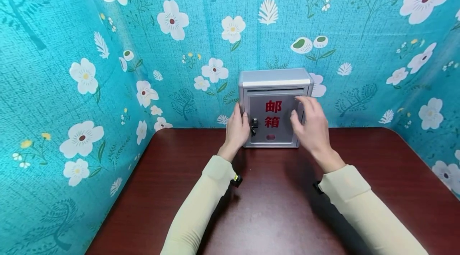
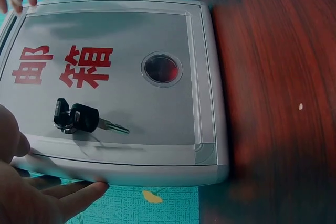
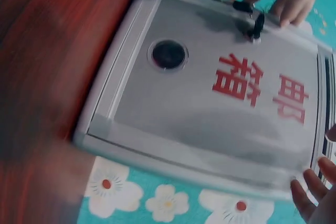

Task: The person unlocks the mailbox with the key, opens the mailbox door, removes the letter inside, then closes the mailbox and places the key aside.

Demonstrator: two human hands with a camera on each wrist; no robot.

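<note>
A grey metal mailbox point(image 1: 284, 117) with red characters on its door stands upright at the back of the table. Low on the door is a round window point(image 2: 161, 69). My left hand point(image 1: 237, 125) holds the mailbox's left side, thumb at the front edge and fingers along the side wall. Beside it, a black-headed key point(image 2: 86, 119) sits in the door's lock, another black piece hanging with it. My right hand point(image 1: 310, 121) is at the upper right edge, thumb and fingers spread apart with nothing between them; its fingertips point(image 3: 302, 195) overlap the mailbox's corner.
The dark red wooden table point(image 1: 266, 203) reaches toward me from the mailbox. Turquoise cloth point(image 1: 201, 27) with white flowers covers the wall right behind the mailbox and both sides. A narrow slot point(image 1: 274, 90) runs across the mailbox's upper front.
</note>
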